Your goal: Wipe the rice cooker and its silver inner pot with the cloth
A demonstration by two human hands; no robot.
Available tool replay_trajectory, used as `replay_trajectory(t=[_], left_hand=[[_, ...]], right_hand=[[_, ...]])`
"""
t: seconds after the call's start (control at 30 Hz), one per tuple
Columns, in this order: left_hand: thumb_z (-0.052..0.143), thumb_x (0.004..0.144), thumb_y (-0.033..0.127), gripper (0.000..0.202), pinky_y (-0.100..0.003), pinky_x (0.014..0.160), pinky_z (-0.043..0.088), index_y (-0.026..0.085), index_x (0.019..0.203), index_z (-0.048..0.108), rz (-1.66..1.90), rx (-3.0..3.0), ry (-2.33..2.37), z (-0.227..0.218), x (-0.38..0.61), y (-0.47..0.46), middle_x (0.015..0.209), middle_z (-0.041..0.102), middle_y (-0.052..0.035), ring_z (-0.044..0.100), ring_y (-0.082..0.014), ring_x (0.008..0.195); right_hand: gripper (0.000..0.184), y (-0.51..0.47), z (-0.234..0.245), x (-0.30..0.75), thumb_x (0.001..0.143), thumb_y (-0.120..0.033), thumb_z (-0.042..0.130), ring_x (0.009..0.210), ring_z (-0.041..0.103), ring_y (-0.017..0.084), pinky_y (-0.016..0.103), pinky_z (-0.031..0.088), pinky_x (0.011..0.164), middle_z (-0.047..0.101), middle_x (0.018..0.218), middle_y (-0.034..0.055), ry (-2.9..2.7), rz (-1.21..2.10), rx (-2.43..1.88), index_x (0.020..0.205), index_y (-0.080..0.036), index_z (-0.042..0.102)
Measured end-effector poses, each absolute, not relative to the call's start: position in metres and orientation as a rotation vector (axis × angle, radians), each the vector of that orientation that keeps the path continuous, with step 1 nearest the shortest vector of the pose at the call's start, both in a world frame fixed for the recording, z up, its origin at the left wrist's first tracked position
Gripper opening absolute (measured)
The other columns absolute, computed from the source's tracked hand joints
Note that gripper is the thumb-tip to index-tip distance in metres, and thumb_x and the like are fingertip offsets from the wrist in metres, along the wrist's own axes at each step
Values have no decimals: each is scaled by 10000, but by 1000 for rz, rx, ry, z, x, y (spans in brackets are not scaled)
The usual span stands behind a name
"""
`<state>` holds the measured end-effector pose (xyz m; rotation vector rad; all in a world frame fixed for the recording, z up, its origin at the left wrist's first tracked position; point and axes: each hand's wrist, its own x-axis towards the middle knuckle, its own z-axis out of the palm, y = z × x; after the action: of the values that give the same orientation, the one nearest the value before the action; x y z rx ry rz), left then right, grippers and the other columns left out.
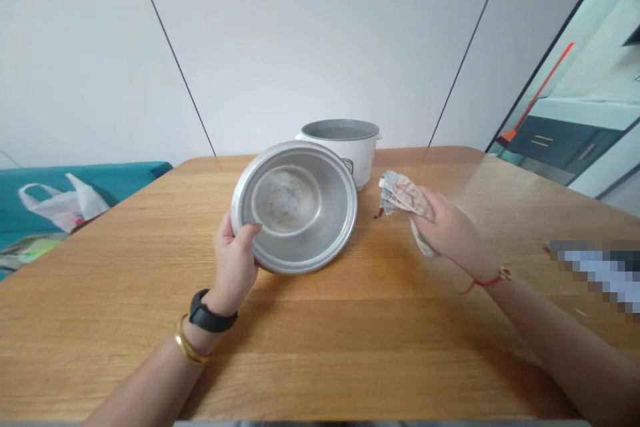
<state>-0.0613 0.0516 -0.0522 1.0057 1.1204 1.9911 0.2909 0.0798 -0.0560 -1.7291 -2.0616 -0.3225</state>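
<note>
My left hand [234, 263] grips the lower rim of a round aluminium bowl [295, 207], which stands tilted on its edge on the wooden table [350, 347]. Its dull, scuffed round face points toward me. My right hand [447, 230] holds a crumpled, damp-looking printed cloth [403, 197], with its end hanging below my fingers. Behind the bowl stands a white rice cooker [360, 153] with a grey metal interior, partly hidden by the bowl. A small dark speck [379, 213] lies on the table beside the cloth.
A pixelated, unreadable object [600, 273] lies at the table's right edge. Left of the table is a teal sofa [75, 180] bearing a white plastic bag [60, 203]. A white wall stands behind, and a glass panel at right shows a dark cabinet [560, 140].
</note>
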Motion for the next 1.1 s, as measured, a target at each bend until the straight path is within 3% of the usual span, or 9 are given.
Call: replay_trajectory(t=[0.13,0.23,0.37,0.43,0.53,0.67,0.77,0.97,1.1], left_hand=[[700,601,177,315,-238,642,482,193,915,686,1978,1027,1089,-53,-46,52,834,683,4,582,-158,733],[686,608,160,313,-225,639,478,185,920,691,1935,1068,1043,-53,-38,48,824,686,9,579,-148,724],[683,618,153,369,-240,677,495,199,984,709,1913,1083,1010,-57,-43,43,866,696,0,596,-161,759],[692,626,145,414,-250,728,504,210,1034,720,1950,1153,1016,-58,-48,43,928,705,-9,615,-181,833],[708,639,143,410,-263,771,511,210,1043,733,1971,1238,1027,-56,-51,44,966,708,-19,624,-202,897],[729,632,133,311,-227,678,497,196,937,726,1971,1110,957,-46,-48,43,832,686,9,589,-149,740],[733,600,111,251,-192,596,462,188,837,697,1996,1003,948,-39,-51,39,726,645,33,544,-118,649],[691,589,97,432,-219,749,518,200,1006,735,2004,1020,1072,-29,-63,28,959,720,-12,631,-167,867],[661,600,95,625,-279,926,525,254,1203,699,1912,1063,1120,-27,-54,22,1324,660,-42,604,-237,1172]], right_hand=[[607,40,-26,232,890,-281,526,998,590,320,397,491,755,637,1167,144,-2188,-548,-1515,1496,-268,501],[468,49,-22,175,981,-214,441,973,586,285,393,458,754,648,1107,123,-2394,-743,-1318,1418,-317,574],[357,84,-41,134,978,-139,412,1150,579,320,512,366,1054,666,1201,205,-2599,-780,-1342,1175,-98,707],[314,89,-52,125,945,-145,461,1145,609,332,552,317,1107,694,1171,217,-2726,-590,-1331,1107,-75,720],[301,79,-62,112,908,-214,513,1038,677,336,524,439,997,736,1093,189,-2771,-85,-1244,1115,-99,700],[409,70,-59,84,993,-340,433,1096,690,258,364,512,922,720,1245,109,-2425,666,-1057,1341,-178,575],[506,68,-55,72,1026,-420,394,1155,667,219,322,512,921,685,1331,58,-2273,834,-933,1502,-248,409],[420,66,-50,104,965,-237,444,971,712,278,436,485,905,762,1062,113,-2810,91,-976,1353,-243,604],[399,83,-36,144,957,-212,472,1021,668,313,658,237,1117,752,999,131,-2862,-570,-1051,1298,-242,677]])
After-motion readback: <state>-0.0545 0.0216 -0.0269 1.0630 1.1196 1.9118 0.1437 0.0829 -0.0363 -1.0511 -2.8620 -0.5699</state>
